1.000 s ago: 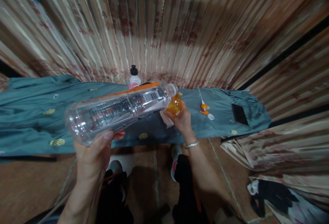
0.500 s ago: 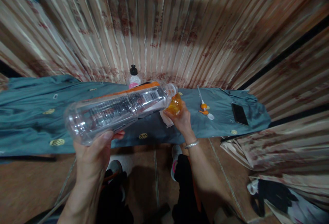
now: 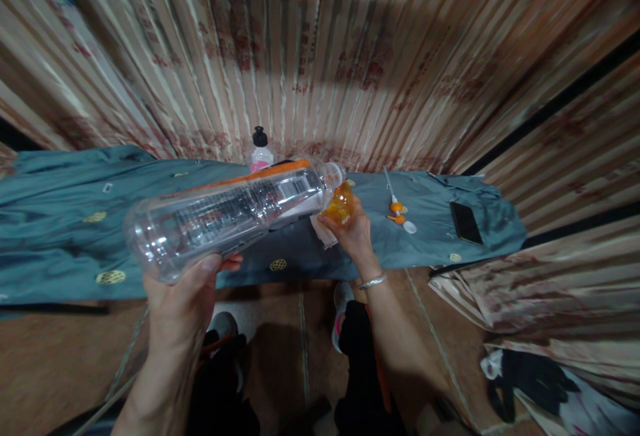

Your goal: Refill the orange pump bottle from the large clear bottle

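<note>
A large clear plastic bottle [image 3: 235, 213] with an orange-edged label lies tilted across the view, its neck lower right-hand end over a smaller amber bottle [image 3: 339, 204]. My left hand [image 3: 187, 289] is wrapped round the big bottle near its base. Around the amber bottle my right hand [image 3: 354, 226] is closed, a silver bangle on the wrist. The big bottle's mouth meets the top of the amber one, whose opening is hidden. An orange pump head [image 3: 397, 209] with a white tube and a small clear cap [image 3: 410, 227] lie right of my right hand.
A teal cloth [image 3: 425, 249] with yellow patterns covers the narrow table. Behind the big bottle stands a bottle with a black cap [image 3: 259, 137]. A black phone [image 3: 466, 223] lies to the right. Pleated curtains [image 3: 300, 56] hang close behind; dark fabric [image 3: 535, 383] lies at lower right.
</note>
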Demonstrator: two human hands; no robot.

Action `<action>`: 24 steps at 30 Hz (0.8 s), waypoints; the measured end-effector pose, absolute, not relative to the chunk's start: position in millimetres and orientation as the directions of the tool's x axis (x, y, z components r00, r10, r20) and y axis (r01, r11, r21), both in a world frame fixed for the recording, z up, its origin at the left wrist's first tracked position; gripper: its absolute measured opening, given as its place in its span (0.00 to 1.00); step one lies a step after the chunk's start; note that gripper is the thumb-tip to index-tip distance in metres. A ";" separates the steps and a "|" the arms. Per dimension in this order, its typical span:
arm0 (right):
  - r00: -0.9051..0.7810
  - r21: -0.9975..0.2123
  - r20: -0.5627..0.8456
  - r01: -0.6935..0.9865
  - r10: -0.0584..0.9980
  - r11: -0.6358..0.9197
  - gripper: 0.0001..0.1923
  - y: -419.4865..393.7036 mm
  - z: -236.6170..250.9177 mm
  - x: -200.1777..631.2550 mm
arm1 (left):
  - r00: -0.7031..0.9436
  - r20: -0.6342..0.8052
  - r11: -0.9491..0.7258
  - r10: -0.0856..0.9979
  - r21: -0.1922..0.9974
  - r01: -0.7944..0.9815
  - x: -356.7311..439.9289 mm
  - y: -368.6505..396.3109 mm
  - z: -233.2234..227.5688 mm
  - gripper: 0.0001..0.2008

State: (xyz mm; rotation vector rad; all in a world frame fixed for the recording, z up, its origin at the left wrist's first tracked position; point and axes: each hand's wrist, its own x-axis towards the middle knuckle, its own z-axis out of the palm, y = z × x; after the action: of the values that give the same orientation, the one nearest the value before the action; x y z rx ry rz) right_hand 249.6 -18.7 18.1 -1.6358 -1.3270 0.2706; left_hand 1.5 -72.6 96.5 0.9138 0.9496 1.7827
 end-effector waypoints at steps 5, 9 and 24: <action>0.380 -0.779 0.367 0.624 0.849 0.057 0.39 -18.6 18.5 249.7 | -0.306 0.219 -0.321 0.926 0.885 -0.336 0.7 -71.8 94.0 0.05; 0.378 -0.770 0.373 0.635 0.847 0.056 0.39 -18.3 17.9 250.3 | -0.309 0.210 -0.316 0.927 0.883 -0.348 0.1 -71.4 92.6 0.05; 0.370 -0.773 0.393 0.629 0.842 0.084 0.38 -18.0 17.2 250.5 | -0.325 0.202 -0.323 0.924 0.868 -0.378 2.0 -69.1 92.6 0.09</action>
State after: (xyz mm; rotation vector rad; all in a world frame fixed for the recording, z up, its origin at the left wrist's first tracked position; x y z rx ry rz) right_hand 250.5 -18.0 17.2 -1.6228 -1.3376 0.2641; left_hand 2.0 -69.1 92.6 0.9118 0.9163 1.7934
